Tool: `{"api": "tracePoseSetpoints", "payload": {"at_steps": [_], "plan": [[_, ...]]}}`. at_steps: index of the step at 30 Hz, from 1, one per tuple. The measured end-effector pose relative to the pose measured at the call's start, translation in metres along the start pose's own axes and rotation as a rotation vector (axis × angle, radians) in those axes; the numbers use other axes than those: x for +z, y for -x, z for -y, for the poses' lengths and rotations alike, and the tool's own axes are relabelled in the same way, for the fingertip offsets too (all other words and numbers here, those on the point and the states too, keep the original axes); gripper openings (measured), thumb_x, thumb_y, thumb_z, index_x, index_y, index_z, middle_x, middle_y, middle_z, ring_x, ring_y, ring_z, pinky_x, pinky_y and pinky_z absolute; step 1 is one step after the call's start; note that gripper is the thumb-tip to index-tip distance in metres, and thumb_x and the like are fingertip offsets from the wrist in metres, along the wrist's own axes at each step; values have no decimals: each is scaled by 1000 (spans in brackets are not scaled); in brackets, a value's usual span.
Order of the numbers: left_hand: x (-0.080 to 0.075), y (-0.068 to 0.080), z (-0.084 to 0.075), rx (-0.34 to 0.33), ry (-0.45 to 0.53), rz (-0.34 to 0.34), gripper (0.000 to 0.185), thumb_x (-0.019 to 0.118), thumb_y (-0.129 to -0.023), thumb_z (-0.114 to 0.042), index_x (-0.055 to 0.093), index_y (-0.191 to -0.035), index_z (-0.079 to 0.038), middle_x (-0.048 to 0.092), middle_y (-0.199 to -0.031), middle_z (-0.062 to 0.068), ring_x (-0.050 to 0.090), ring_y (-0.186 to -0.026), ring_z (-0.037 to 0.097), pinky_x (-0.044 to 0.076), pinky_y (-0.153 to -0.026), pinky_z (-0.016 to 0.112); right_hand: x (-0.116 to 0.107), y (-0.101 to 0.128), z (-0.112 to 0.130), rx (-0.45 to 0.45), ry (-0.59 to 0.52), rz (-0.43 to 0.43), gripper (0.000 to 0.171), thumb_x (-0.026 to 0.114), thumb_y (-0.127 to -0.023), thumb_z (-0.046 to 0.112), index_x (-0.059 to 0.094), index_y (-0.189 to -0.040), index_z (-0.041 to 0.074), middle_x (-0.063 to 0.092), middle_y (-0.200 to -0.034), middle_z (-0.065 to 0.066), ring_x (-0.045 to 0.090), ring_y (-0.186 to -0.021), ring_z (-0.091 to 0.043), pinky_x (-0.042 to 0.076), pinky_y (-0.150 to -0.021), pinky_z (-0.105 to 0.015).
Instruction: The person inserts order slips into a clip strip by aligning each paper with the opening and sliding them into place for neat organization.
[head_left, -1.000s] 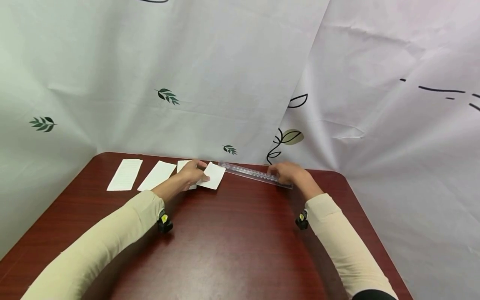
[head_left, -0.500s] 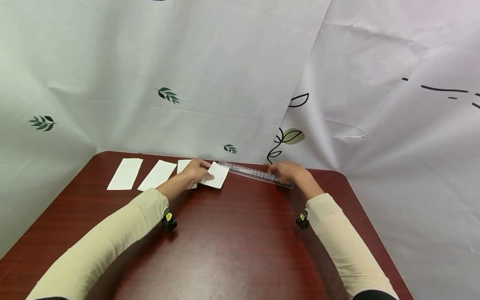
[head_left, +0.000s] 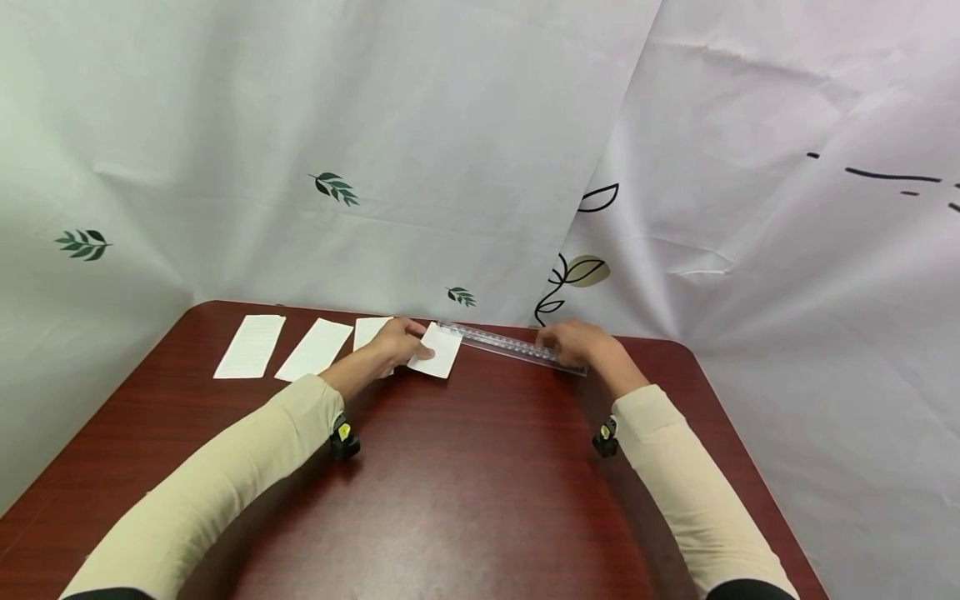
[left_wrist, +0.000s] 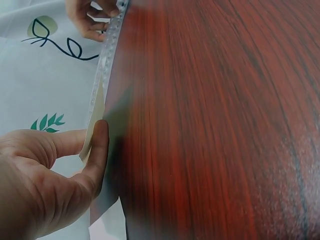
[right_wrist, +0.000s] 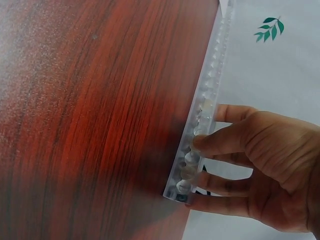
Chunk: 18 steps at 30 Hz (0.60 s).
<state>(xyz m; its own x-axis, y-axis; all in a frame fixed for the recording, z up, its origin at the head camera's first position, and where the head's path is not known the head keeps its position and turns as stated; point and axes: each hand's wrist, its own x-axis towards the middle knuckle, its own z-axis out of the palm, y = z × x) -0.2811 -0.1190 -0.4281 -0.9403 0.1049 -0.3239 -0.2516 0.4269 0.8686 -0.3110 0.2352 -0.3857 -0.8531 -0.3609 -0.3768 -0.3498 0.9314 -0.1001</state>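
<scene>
My left hand [head_left: 393, 343] pinches a small white piece of paper [head_left: 444, 352] between thumb and fingers near the table's far edge. In the left wrist view the paper [left_wrist: 96, 117] tilts up off the tabletop, seen almost edge-on. It overlaps the left end of a long clear plastic strip [head_left: 498, 343] with a row of round bumps along it. At the strip's other end my right hand [head_left: 577, 343] grips it. The right wrist view has the thumb on top of the strip [right_wrist: 207, 95] and the fingers along its far edge.
Two white paper slips, one far left [head_left: 250, 347] and one beside it [head_left: 315, 348], lie flat on the dark red wooden table [head_left: 465, 483]. A third slip [head_left: 367, 331] lies partly behind my left hand. A pale leaf-printed cloth [head_left: 420, 150] hangs behind the table.
My left hand has shifted slightly to the right with the paper, which now overlaps more of the strip's left end. The right hand and the strip stay in place.
</scene>
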Motion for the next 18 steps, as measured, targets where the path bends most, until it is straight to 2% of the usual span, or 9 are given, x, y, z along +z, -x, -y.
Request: {"api": "tracePoseSetpoints", "payload": {"at_steps": [4, 13, 16, 18], "plan": [[2, 0, -1, 3, 14, 12, 61, 81, -100, -6, 54, -154, 6, 54, -156, 28, 60, -123, 30, 53, -105, 41, -1, 0, 1, -3, 9, 6, 57, 55, -100, -8, 71, -144, 25, 70, -106, -7, 58, -77, -18, 44, -58, -28], [5, -3, -3, 4, 45, 27, 62, 79, -101, -5, 52, -155, 8, 56, -155, 28, 64, -107, 23, 55, -87, 28, 0, -6, -3, -25, 4, 7, 54, 56, -98, -5, 71, -142, 23, 71, -104, -9, 60, -77, -20, 46, -61, -30], [5, -6, -4, 4, 61, 41, 63, 77, -102, -4, 50, -157, 10, 56, -156, 30, 70, -112, 26, 60, -90, 29, 1, -9, -5, -5, 2, 17, 55, 56, -98, -5, 71, -143, 24, 71, -105, -9, 61, -78, -21, 47, -61, -32], [5, -7, -3, 1, 75, 53, 63, 76, -102, -3, 49, -158, 10, 55, -158, 31, 72, -119, 29, 63, -98, 34, 5, -15, -9, 6, -5, 26, 56, 56, -98, -5, 71, -144, 24, 71, -105, -10, 62, -77, -22, 49, -61, -32]]}}
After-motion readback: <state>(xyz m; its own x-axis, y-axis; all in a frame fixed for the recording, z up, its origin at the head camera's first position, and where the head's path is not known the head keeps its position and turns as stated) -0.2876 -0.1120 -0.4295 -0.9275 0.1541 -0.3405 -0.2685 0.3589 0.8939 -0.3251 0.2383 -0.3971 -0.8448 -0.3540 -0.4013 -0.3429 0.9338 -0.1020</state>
